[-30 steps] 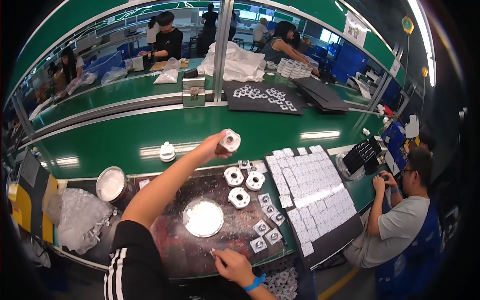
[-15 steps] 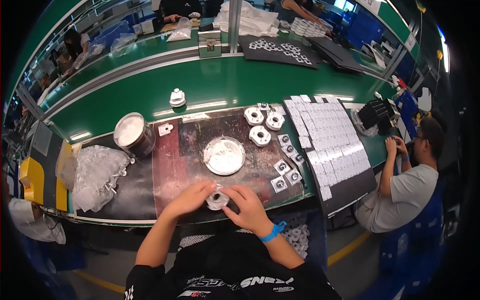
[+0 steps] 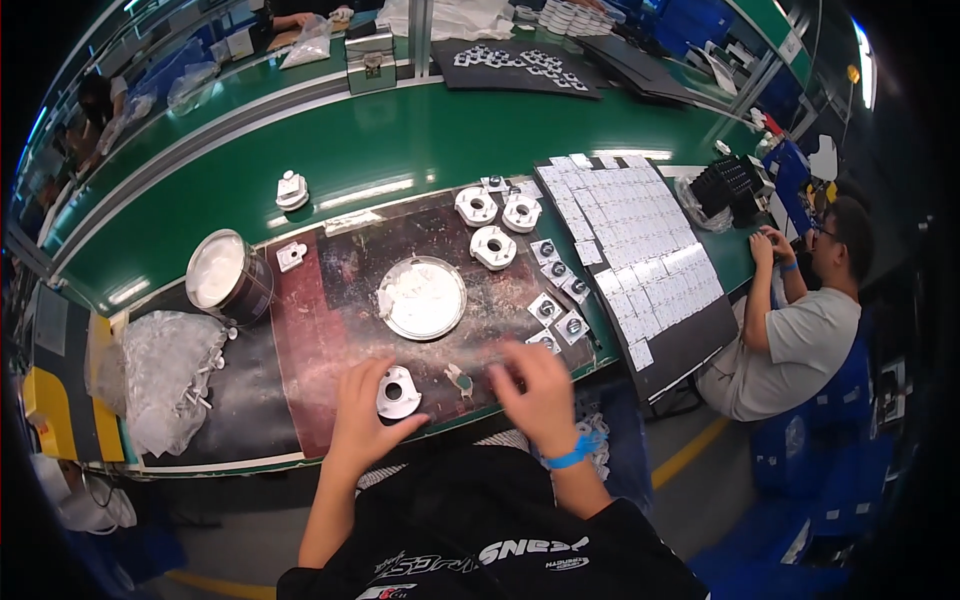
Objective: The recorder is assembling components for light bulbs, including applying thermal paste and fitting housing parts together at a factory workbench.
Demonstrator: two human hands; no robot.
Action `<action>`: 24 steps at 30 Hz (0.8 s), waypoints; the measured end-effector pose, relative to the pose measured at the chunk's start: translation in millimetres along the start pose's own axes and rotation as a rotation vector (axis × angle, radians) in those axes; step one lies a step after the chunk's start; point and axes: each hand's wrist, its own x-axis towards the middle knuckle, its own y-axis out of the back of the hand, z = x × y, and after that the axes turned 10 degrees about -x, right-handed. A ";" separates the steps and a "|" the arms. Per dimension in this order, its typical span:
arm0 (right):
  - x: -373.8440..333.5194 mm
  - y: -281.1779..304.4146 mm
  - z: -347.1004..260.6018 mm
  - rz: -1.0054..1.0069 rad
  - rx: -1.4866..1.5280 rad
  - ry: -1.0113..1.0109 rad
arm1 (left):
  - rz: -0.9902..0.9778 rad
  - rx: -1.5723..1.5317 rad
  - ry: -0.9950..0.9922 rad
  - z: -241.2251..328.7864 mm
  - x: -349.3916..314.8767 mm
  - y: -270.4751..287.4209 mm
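Observation:
My left hand (image 3: 362, 412) is curled round a white plastic ring-shaped part (image 3: 398, 398) with a hole in its middle, at the front of the dark work mat (image 3: 330, 350). Its thumb and fingers lie at the part's edges. To the right, my right hand (image 3: 540, 400) is lifted over the mat's front edge, apart from the part. Motion blurs its fingertips, but thumb and forefinger look apart with nothing between them. Beyond both hands sits a round shallow dish (image 3: 423, 298) of white material. Three similar white ring parts (image 3: 493, 247) stand at its far right.
Small square pieces with dark round centres (image 3: 573, 327) lie right of the dish, beside a black board (image 3: 690, 350) covered with white cards. At left are a tub (image 3: 262, 290) of white material and a clear bag (image 3: 165, 370). A co-worker (image 3: 800, 330) sits at right.
My right hand has let go of the white ring-shaped part and moved right. My left hand keeps the part. The whole view has shifted somewhat.

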 end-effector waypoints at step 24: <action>-5.7 -34.7 -25.5 -0.567 1.297 -0.139 | 0.064 -1.317 0.424 29.3 -15.9 -15.6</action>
